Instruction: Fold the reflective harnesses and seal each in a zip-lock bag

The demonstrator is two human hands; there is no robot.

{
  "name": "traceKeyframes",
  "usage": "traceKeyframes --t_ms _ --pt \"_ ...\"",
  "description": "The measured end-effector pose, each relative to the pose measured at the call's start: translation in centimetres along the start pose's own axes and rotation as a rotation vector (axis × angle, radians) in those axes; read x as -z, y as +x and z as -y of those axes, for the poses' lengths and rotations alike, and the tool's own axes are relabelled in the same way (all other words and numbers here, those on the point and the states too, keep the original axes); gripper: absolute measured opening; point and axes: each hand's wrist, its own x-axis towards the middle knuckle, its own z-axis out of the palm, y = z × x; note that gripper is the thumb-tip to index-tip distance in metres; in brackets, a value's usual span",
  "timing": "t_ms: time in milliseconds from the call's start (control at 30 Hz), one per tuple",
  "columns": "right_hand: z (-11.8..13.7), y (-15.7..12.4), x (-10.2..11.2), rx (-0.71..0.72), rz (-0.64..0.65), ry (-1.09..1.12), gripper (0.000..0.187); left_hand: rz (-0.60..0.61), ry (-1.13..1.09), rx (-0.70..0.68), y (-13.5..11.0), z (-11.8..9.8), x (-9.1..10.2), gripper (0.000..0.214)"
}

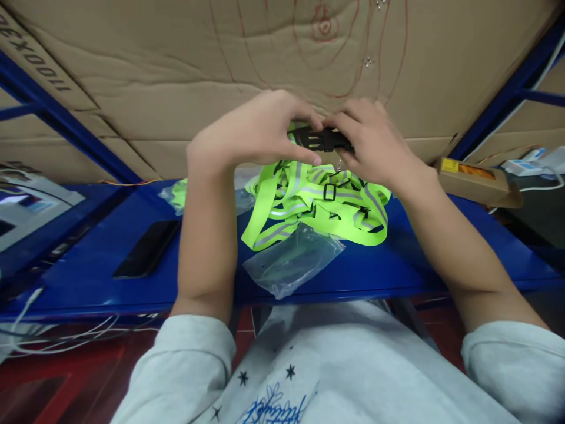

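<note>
White cables [30, 327]: trailing below the left front edge of the desk.
Desk [419, 265]: blue, running across the view and carrying everything listed here.
Dark phone [148, 248]: lying flat on the left part of the desk, just beside the left forearm.
Bagged strap [179, 194]: lying behind the left forearm, partly hidden, in a clear wrapper.
Left hand [253, 132]: hovering raised above the desk, its fingers [309, 121] closing snugly on the left end of the black buckle.
Empty clear bag [293, 259]: lying crumpled at the front of the desk, touching the strap pile.
Neon-yellow reflective straps [309, 206]: lying heaped under both hands, one end rising to the buckle.
Black buckle [320, 139]: being held level between the two hands, above the strap pile.
Right hand [375, 144]: gripping the buckle's right end, fingers [342, 123] curling tight over it.
Small cardboard box [479, 179]: lying at far right, well apart from the hands.
Cardboard sheet [176, 88]: standing behind the desk, filling the background.
</note>
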Motion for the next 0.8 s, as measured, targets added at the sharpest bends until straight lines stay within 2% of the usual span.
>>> traceKeyframes --t_ms 33,167,300,367,467,600,700,767,800 --pt "-0.2 0.1 -0.5 0.001 0.008 0.004 0.038 0.016 0.032 0.004 0.2 0.3 -0.3 0.050" --pt "-1.2 0.6 -3.0 0.005 0.033 0.066 0.047 0.046 -0.159 0.009 1.2 2.1 -2.2 0.069" --pt "-1.9 0.2 -4.8 0.009 0.035 0.172 0.061 0.108 -0.163 0.061 2.3 3.4 -3.8 0.081" --pt "-2.0 -0.3 -4.6 0.004 0.018 0.231 0.063 0.110 -0.187 0.054 2.4 3.0 -3.9 0.081" --pt "-1.8 -1.0 -2.9 -0.019 -0.022 0.344 0.070 0.081 -0.311 0.008 1.9 1.6 -3.0 0.076" --pt "-1.6 -1.4 -0.4 -0.049 -0.105 0.679 0.095 -0.122 -0.424 -0.055 1.0 0.2 -1.5 0.075" --pt "-1.9 -1.0 0.3 -0.070 -0.048 1.005 0.098 -0.282 -0.432 -0.101 0.9 0.4 -1.0 0.078" --pt "-2.4 -0.3 0.3 -0.143 0.013 1.073 0.092 -0.280 -0.441 -0.094 0.9 0.8 -0.9 0.083" --pt "-2.7 0.2 0.2 -0.183 0.021 1.060 0.088 -0.235 -0.442 -0.075 0.9 1.0 -0.9 0.086"
